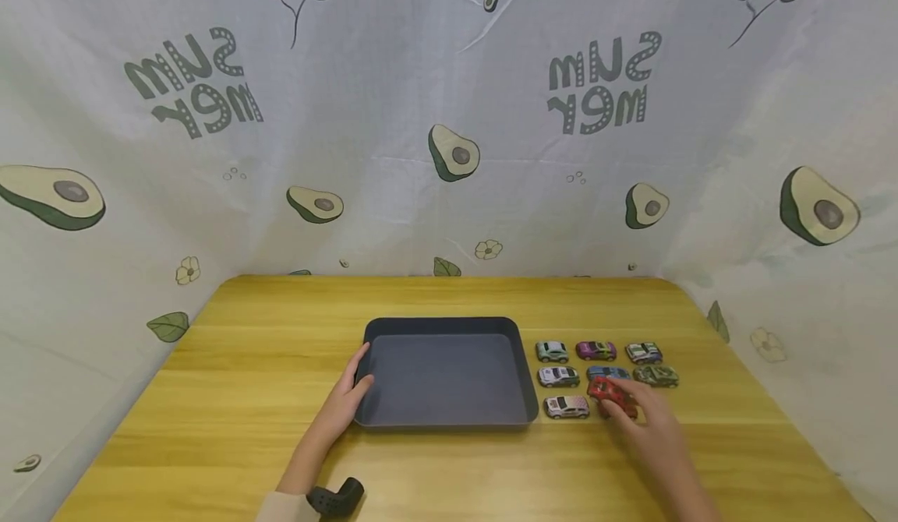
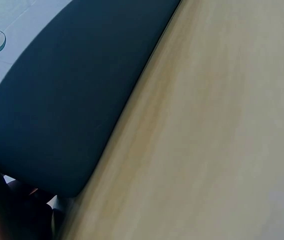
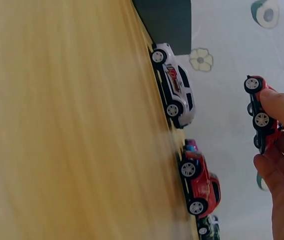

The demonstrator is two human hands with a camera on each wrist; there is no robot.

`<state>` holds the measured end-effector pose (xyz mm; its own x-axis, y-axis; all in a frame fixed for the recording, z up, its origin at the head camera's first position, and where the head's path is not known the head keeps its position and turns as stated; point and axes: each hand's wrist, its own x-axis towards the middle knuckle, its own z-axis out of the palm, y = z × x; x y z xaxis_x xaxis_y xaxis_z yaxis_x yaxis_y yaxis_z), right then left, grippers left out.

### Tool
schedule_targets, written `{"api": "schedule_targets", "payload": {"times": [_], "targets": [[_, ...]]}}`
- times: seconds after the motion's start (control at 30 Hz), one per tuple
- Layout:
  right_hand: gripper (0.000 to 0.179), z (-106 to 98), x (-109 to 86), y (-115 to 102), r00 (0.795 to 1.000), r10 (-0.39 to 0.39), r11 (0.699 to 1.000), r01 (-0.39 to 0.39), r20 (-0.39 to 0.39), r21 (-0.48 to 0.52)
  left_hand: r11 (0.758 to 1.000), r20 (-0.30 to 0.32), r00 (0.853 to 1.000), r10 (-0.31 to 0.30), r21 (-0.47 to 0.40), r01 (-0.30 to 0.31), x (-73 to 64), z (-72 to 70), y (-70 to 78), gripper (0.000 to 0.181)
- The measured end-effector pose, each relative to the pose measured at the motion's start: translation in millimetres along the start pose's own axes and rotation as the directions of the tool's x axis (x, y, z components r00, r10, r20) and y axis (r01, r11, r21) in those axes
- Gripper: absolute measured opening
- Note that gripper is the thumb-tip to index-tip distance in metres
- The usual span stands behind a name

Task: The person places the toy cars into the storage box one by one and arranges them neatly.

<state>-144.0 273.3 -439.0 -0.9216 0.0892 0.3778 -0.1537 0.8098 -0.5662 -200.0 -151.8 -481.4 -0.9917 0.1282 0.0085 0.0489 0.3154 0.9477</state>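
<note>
My left hand grips the left side of a dark grey rectangular tray, its thumb at the rim. In the left wrist view the tray's outer wall fills the upper left. My right hand pinches a red toy car between thumb and fingers, raised above the table in the right wrist view. A second red toy car stands on the table below it. Left of that is a white toy car; a blue toy car lies behind, partly covered by the held car.
More toy cars stand in rows right of the tray: a pale green one, a purple one, a white-and-green one, a white one and a camouflage one. A black curved object is by the left wrist. A printed curtain borders the wooden table.
</note>
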Motion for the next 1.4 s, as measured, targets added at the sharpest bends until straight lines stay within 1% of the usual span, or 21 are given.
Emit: {"api": "schedule_targets", "payload": {"times": [0.07, 0.13, 0.27, 0.33, 0.53, 0.6, 0.67, 0.8, 0.9, 1.0, 1.17, 1.4], "targets": [[0.034, 0.7, 1.2, -4.6, 1.0, -0.018, 1.0, 0.018, -0.002, 0.014, 1.0, 0.005, 1.0, 0.001, -0.002, -0.001, 0.8, -1.1, 0.8, 0.055], [0.033, 1.8, 3.2, -8.3, 0.998, -0.056, 0.998, 0.057, -0.021, 0.013, 1.0, 0.014, 1.0, 0.006, -0.003, -0.006, 1.6, -1.8, 1.3, 0.055], [0.034, 5.4, 7.5, -14.3, 0.987, -0.151, 0.989, 0.151, -0.062, -0.01, 1.0, 0.015, 1.0, 0.006, -0.002, -0.006, 1.6, -3.0, 1.5, 0.056], [0.035, 7.6, 8.6, -16.5, 0.98, -0.184, 0.983, 0.184, -0.07, -0.005, 1.0, 0.009, 1.0, 0.01, 0.002, -0.01, 1.5, -3.4, 1.6, 0.056], [0.038, 15.5, 9.8, -21.7, 0.965, -0.242, 0.97, 0.242, -0.1, -0.017, 1.0, 0.004, 1.0, 0.024, 0.011, -0.024, 1.5, -3.0, 1.1, 0.055], [0.038, 17.5, 10.1, -24.5, 0.965, -0.248, 0.969, 0.247, -0.092, -0.013, 1.0, 0.005, 1.0, 0.017, 0.007, -0.017, 1.1, -2.8, 1.1, 0.055], [0.037, 18.6, 10.6, -29.2, 0.97, -0.235, 0.972, 0.235, -0.067, -0.008, 1.0, 0.007, 1.0, 0.009, 0.004, -0.009, 0.8, -2.6, 1.7, 0.056], [0.035, 21.3, 12.8, -36.8, 0.982, -0.19, 0.982, 0.19, 0.009, 0.019, 1.0, 0.012, 1.0, 0.0, 0.007, 0.0, 0.7, -2.4, 1.7, 0.056], [0.035, 25.9, 14.2, -38.9, 0.98, -0.196, 0.98, 0.194, 0.038, 0.052, 1.0, 0.013, 1.0, 0.001, 0.006, -0.001, 0.9, -2.0, 0.9, 0.056], [0.035, 31.6, 14.6, -40.9, 0.973, -0.229, 0.971, 0.226, 0.032, 0.073, 1.0, 0.01, 1.0, 0.007, 0.004, -0.007, 0.8, -1.6, 0.4, 0.056], [0.035, 40.1, 15.0, -46.4, 0.961, -0.276, 0.96, 0.275, 0.009, 0.054, 1.0, 0.005, 1.0, 0.011, 0.006, -0.011, 0.0, -1.2, 0.8, 0.055], [0.034, 47.2, 16.3, -57.9, 0.953, -0.304, 0.95, 0.302, 0.014, 0.074, 1.0, 0.017, 1.0, 0.009, 0.005, -0.009, -0.9, -1.3, 1.8, 0.055]]}}
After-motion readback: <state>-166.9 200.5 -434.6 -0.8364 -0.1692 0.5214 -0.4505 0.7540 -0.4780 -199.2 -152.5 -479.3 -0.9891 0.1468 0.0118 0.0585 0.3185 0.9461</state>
